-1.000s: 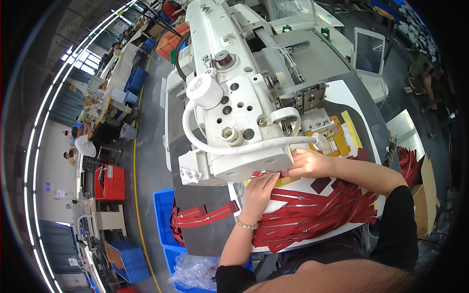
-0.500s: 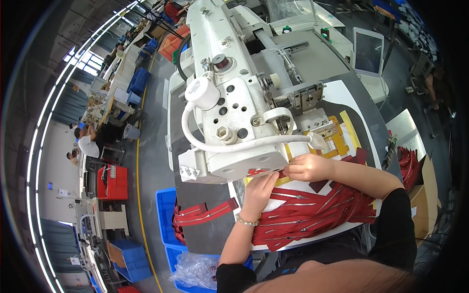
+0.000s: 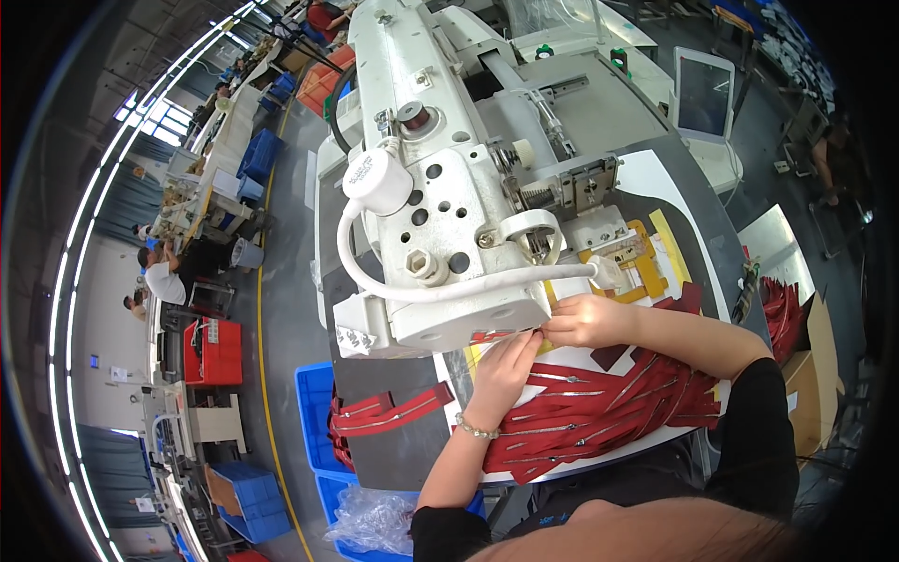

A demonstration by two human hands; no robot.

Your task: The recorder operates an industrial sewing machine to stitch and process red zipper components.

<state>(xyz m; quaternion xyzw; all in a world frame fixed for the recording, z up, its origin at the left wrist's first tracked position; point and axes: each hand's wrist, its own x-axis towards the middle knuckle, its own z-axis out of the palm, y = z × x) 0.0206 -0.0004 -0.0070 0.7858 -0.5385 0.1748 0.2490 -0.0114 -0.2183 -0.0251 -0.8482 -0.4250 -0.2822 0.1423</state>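
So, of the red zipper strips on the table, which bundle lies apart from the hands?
The small bundle of red zipper strips at the table's left edge; no hand touches it. The large pile lies under the left hand and the right forearm.

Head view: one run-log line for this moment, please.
left hand on red zipper strip | right hand pinching it | at sewing machine

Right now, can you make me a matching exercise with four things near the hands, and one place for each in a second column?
Things:
1. left hand
2. right hand
3. red strips
4. blue crate

Places:
a. piled on the white table, between the forearms
b. on the floor, left of the table
c. flat on a red strip, just under the sewing machine
d. pinching a strip end beside the yellow guide

Pairs: 1-c, 2-d, 3-a, 4-b
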